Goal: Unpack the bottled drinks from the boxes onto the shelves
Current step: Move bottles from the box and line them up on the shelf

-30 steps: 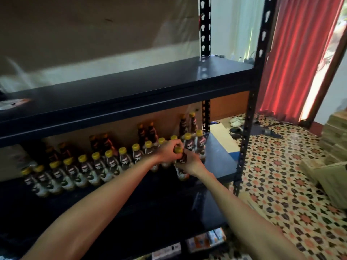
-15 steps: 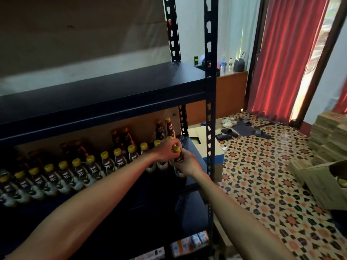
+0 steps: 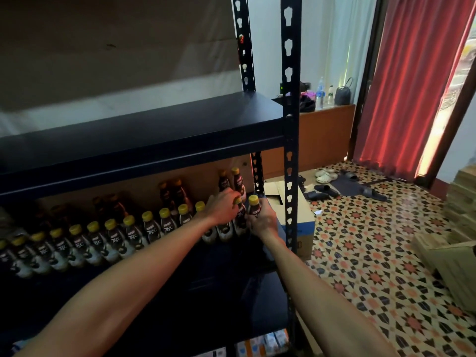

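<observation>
Dark bottles with yellow caps stand in a long row (image 3: 113, 239) on the middle shelf (image 3: 206, 276) of a black metal rack. More bottles (image 3: 233, 181) stand behind them against the back wall. My left hand (image 3: 222, 207) grips the top of a bottle (image 3: 239, 217) near the row's right end. My right hand (image 3: 261, 219) is curled round the body of the last bottle (image 3: 253, 206), at the shelf's right end. Both bottles stand upright, side by side.
The upper shelf (image 3: 154, 130) overhangs the bottles. The rack's front post (image 3: 290, 150) rises just right of my hands. A cardboard box (image 3: 298, 222) sits on the tiled floor behind it. Stacked boxes (image 3: 458, 228) stand at the right, and small cartons (image 3: 262, 343) lie on a lower shelf.
My hands have stayed on the two bottles at the row's right end. The view has swung right, so the rack's front post now stands close beside my hands.
</observation>
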The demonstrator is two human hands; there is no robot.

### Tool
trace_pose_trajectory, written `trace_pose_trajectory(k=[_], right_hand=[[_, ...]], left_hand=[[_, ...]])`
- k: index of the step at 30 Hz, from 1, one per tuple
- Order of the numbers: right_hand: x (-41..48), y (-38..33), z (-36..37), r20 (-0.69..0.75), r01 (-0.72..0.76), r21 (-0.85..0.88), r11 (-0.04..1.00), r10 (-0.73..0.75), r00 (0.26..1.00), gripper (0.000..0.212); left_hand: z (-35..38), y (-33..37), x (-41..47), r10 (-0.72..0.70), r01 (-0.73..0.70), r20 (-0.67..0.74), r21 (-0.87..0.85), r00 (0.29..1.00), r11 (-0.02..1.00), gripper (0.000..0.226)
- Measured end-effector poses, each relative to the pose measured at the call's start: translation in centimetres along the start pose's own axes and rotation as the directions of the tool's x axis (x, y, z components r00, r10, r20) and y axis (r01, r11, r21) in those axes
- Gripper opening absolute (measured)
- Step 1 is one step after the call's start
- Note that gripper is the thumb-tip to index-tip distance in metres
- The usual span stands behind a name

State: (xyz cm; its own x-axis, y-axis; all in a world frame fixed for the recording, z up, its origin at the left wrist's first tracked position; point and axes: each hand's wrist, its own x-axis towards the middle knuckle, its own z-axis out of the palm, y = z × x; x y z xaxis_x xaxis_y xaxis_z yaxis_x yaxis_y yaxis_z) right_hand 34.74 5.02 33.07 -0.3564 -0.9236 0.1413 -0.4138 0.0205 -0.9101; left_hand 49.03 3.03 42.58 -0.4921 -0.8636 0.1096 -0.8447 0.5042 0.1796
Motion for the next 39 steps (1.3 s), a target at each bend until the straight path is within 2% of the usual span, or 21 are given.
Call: trace_pose_trajectory(k=[5, 10, 12, 14, 17, 19, 21, 25, 29, 32, 37, 39], right_hand=[[1.6, -0.1, 0.2, 0.059, -0.045, 0.03, 0.999, 0.043, 0.997, 0.043], [2.5, 0.0, 0.1, 0.106, -0.076, 0.026, 0.997, 0.073, 0.992, 0.046], [2.5, 0.0, -0.1, 0.12, -0.077, -0.009, 0.997, 0.077, 0.99, 0.054], [2.1, -0.2, -0.1, 0.094, -0.06, -0.073, 0.996, 0.067, 0.993, 0.067], [0.7, -1.1, 0.0, -0.068, 0.037, -0.11, 0.993, -0.045, 0.997, 0.076], [-0.7, -2.0, 0.4, -0.152, 0.135, -0.104, 0.985, -0.15, 0.977, 0.071], [-2.1, -3.5, 1.2, -0.166, 0.195, -0.085, 0.977, -0.207, 0.964, 0.059], [-4.8, -6.8, 4.3, -0.115, 0.327, -0.059, 0.943, -0.332, 0.936, 0.042], [-7.4, -10.0, 8.9, -0.068, 0.442, -0.036, 0.896, -0.443, 0.894, 0.04], [-9.1, -12.7, 13.6, -0.028, 0.488, -0.019, 0.873, -0.488, 0.872, 0.041], [-12.0, -17.3, 23.2, 0.001, 0.538, 0.008, 0.843, -0.538, 0.843, 0.038], [-13.6, -19.4, 27.3, 0.013, 0.523, 0.026, 0.852, -0.523, 0.852, 0.038]], left_hand=[[-0.2, 0.3, 0.2, -0.011, 0.011, -0.037, -0.017, 0.999, 1.0, 0.028], [-0.4, 0.6, 0.4, -0.006, 0.006, -0.037, -0.009, 0.999, 1.0, 0.029], [-0.3, 0.4, 0.5, -0.006, 0.006, -0.031, 0.001, 1.0, 1.0, 0.029], [0.0, 0.2, 0.4, 0.001, -0.001, -0.022, 0.033, 1.0, 0.999, 0.033], [0.9, -0.3, -0.5, 0.035, -0.03, -0.094, 0.053, 0.995, 0.998, 0.049], [1.3, -0.8, -1.6, 0.085, -0.078, -0.198, 0.042, 0.977, 0.996, 0.052], [1.5, -1.8, -3.0, 0.111, -0.1, -0.268, 0.054, 0.957, 0.993, 0.053], [0.7, -5.4, -6.2, 0.106, -0.068, -0.307, 0.13, 0.946, 0.989, 0.051], [-0.8, -10.7, -9.6, 0.097, -0.056, -0.334, 0.131, 0.938, 0.99, 0.045], [-2.0, -15.5, -12.6, 0.082, -0.035, -0.366, 0.133, 0.927, 0.99, 0.048], [-4.3, -24.4, -17.5, 0.01, 0.035, -0.438, 0.095, 0.899, 0.995, 0.035], [-5.1, -27.9, -19.7, -0.002, 0.045, -0.452, 0.084, 0.892, 0.995, 0.037]])
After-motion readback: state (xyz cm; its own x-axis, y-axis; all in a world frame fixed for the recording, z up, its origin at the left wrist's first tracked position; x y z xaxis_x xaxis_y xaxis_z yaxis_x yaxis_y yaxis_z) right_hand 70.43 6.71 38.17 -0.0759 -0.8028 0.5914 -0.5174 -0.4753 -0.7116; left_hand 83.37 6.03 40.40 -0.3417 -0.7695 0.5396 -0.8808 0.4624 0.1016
